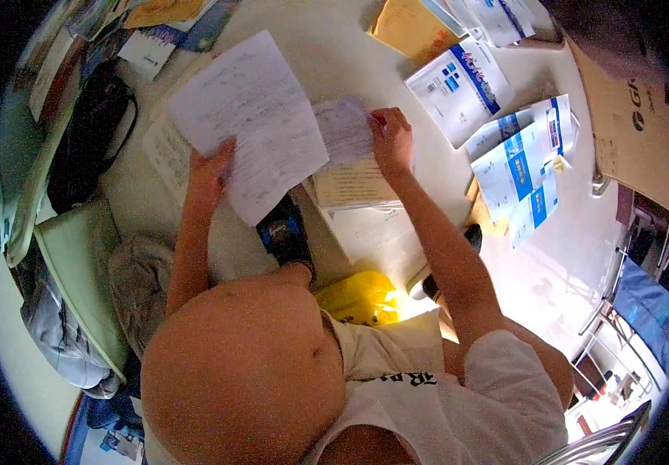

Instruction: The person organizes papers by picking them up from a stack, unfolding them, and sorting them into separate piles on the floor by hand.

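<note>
My left hand (pixel 214 168) grips the lower left edge of a large white sheet of paper (pixel 261 116) covered in faint writing, holding it tilted above the floor. My right hand (pixel 391 139) has its fingers closed at the right edge of a second written sheet (pixel 342 132), greyish and partly behind the first. That second sheet lies over yellowish lined pages (pixel 354 184) on top of a paper stack (pixel 373 230). Another yellowish written page (pixel 165 159) shows behind my left hand. The writing is too blurred to read.
Printed booklets (pixel 458 89) and blue-and-white leaflets (pixel 516 170) lie at the right, beside a cardboard box (pixel 636 116). A black bag (pixel 90 139) and a pale green panel (pixel 82 287) stand at the left. A yellow plastic bag (pixel 357 297) is near my legs.
</note>
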A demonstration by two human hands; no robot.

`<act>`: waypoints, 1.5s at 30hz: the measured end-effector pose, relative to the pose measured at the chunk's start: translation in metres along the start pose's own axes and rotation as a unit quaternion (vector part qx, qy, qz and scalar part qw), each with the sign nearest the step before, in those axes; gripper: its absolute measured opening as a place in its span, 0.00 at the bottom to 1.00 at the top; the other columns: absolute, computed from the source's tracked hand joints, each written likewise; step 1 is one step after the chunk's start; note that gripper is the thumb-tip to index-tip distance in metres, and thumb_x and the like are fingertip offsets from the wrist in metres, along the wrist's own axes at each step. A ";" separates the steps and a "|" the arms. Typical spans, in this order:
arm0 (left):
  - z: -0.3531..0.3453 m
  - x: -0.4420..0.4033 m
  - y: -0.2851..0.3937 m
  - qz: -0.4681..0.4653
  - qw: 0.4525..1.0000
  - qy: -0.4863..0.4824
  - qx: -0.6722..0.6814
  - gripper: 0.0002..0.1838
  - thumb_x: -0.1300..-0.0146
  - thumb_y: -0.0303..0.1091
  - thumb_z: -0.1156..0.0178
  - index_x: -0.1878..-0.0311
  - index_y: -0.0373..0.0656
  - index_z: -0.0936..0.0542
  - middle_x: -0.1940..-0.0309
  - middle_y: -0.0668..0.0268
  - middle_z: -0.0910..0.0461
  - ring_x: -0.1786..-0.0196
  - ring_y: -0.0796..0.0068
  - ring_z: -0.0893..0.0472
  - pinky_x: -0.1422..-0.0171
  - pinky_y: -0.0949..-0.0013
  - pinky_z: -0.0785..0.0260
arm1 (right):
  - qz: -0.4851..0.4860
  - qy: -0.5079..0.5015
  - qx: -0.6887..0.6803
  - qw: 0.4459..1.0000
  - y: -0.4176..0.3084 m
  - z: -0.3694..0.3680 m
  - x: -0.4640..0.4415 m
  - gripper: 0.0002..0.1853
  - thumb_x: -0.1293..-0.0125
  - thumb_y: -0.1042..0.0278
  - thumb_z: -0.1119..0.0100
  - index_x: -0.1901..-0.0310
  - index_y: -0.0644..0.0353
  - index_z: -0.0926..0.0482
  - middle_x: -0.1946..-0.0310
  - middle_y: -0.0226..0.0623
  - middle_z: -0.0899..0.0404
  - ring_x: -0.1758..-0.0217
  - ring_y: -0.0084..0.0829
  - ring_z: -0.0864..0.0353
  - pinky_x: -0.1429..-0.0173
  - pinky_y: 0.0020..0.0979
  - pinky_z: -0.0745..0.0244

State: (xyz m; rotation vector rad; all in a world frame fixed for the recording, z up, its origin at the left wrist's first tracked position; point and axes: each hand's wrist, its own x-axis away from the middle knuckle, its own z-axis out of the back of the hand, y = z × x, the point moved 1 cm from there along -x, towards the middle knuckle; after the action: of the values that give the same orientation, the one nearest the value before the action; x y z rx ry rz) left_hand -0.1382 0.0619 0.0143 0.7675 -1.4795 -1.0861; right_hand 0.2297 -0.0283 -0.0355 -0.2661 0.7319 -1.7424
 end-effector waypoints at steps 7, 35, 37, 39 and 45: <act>-0.035 0.005 0.084 0.071 0.990 0.037 0.116 0.29 0.34 0.32 0.32 0.33 0.35 0.29 0.35 0.58 0.24 0.34 0.61 0.26 0.26 0.59 0.37 | -0.024 -0.007 0.051 0.998 0.009 0.146 -0.084 0.10 0.24 0.64 0.44 0.47 0.58 0.25 0.57 0.50 0.15 0.55 0.52 0.13 0.54 0.46 0.21; -0.505 -0.165 -0.028 -0.474 0.747 -0.106 -0.454 0.32 0.41 0.36 0.31 0.35 0.38 0.31 0.43 0.47 0.24 0.40 0.43 0.24 0.38 0.44 0.29 | -0.391 0.268 -0.176 0.863 0.221 0.359 0.289 0.09 0.25 0.65 0.40 0.54 0.62 0.20 0.66 0.27 0.20 0.61 0.19 0.25 0.55 0.27 0.26; -0.511 -0.069 0.009 -0.484 0.778 -0.092 -0.389 0.36 0.39 0.39 0.30 0.31 0.37 0.34 0.39 0.48 0.27 0.36 0.48 0.27 0.35 0.47 0.32 | -0.417 0.278 -0.243 0.830 0.218 0.343 0.285 0.09 0.24 0.64 0.41 0.54 0.61 0.20 0.65 0.26 0.20 0.61 0.18 0.25 0.57 0.25 0.27; -0.521 0.010 -0.005 -0.297 0.876 -0.232 -0.299 0.40 0.35 0.49 0.31 0.28 0.37 0.36 0.33 0.51 0.29 0.32 0.52 0.29 0.29 0.52 0.35 | -0.409 0.311 -0.319 0.796 0.211 0.325 0.279 0.08 0.23 0.65 0.42 0.51 0.58 0.20 0.65 0.23 0.21 0.63 0.15 0.28 0.60 0.23 0.30; -0.525 0.160 -0.064 0.262 0.869 -0.419 -0.020 0.36 0.35 0.50 0.29 0.32 0.41 0.30 0.43 0.59 0.20 0.49 0.70 0.16 0.62 0.67 0.19 | -0.445 0.337 -0.373 0.742 0.224 0.268 0.290 0.05 0.24 0.69 0.43 0.54 0.60 0.22 0.67 0.25 0.20 0.68 0.15 0.31 0.67 0.23 0.34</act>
State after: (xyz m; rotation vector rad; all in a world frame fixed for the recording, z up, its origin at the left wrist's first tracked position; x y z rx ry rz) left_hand 0.3366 -0.2213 0.0097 -0.2210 -2.2031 -1.0505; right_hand 0.4609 -0.4191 -0.0163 -0.6107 2.1219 -2.3736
